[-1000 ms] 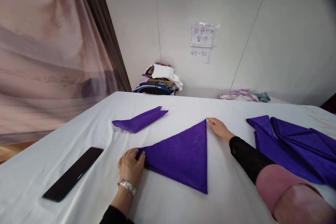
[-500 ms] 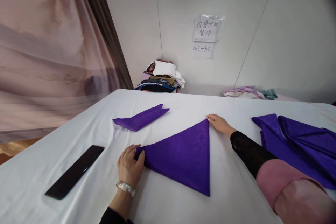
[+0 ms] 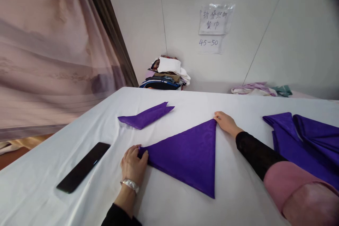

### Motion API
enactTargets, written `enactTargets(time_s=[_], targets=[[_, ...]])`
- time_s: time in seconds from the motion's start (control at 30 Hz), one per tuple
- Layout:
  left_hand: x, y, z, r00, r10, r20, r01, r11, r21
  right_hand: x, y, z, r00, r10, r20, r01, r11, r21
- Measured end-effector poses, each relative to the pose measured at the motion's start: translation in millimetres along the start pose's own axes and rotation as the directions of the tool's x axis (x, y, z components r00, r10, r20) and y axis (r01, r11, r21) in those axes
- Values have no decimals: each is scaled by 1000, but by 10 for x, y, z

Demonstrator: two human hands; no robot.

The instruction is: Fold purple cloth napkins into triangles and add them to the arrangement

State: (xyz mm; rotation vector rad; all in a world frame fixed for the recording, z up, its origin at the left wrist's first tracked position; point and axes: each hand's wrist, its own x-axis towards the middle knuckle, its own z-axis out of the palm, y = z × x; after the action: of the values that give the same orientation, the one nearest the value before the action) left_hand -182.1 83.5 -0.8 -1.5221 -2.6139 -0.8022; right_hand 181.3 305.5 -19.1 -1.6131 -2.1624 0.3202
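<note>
A purple cloth napkin (image 3: 182, 157), folded into a triangle, lies on the white-covered table (image 3: 97, 208) in front of me. Its left corner is pinched by my left hand (image 3: 134, 164), which wears a silvery band at the wrist. At the far right corner, my right hand (image 3: 226, 122) grips the tip between thumb and fingers. Behind the triangle rests a smaller folded purple napkin (image 3: 145, 116), with two points toward the right.
On the left of the table lies a flat black phone-like slab (image 3: 83, 167). More purple cloth (image 3: 299, 141) is heaped at the right. Beyond the far edge are stacked clothes (image 3: 165, 74) and crumpled fabric (image 3: 254, 89). Paper signs (image 3: 215, 21) hang on the wall; a pink curtain (image 3: 50, 53) hangs left.
The view has shifted slightly, so everything sits a little further right or higher. Both hands keep hold of the same napkin corners, and the napkin's shape looks unchanged.
</note>
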Motion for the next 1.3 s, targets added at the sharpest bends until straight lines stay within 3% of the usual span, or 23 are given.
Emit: enactTargets(time_s=[0.4,0.67,0.93,1.0,1.1,1.2,1.3], targets=[[11,-5,-11,997,-63,43,63,998,21,23,-65,99,994,-35,-102,32,999,-32],[11,45,11,995,-82,64,73,989,131,5,-89,134,990,-78,-116,72,996,-53],[12,31,28,994,-94,64,83,985,152,-51,-115,20,987,-34,-157,36,999,12],[4,28,31,995,-88,52,82,989,120,-205,-262,-34,981,-86,-175,96,994,50],[-13,29,38,996,-83,40,81,995,54,-660,-682,-82,947,-289,-141,309,939,149],[-31,19,47,996,-91,17,91,996,11,-1261,-1137,-70,905,-425,34,404,880,251],[-39,-10,48,995,-95,-8,95,995,-34,-1729,-1376,-8,831,-503,237,453,859,238]])
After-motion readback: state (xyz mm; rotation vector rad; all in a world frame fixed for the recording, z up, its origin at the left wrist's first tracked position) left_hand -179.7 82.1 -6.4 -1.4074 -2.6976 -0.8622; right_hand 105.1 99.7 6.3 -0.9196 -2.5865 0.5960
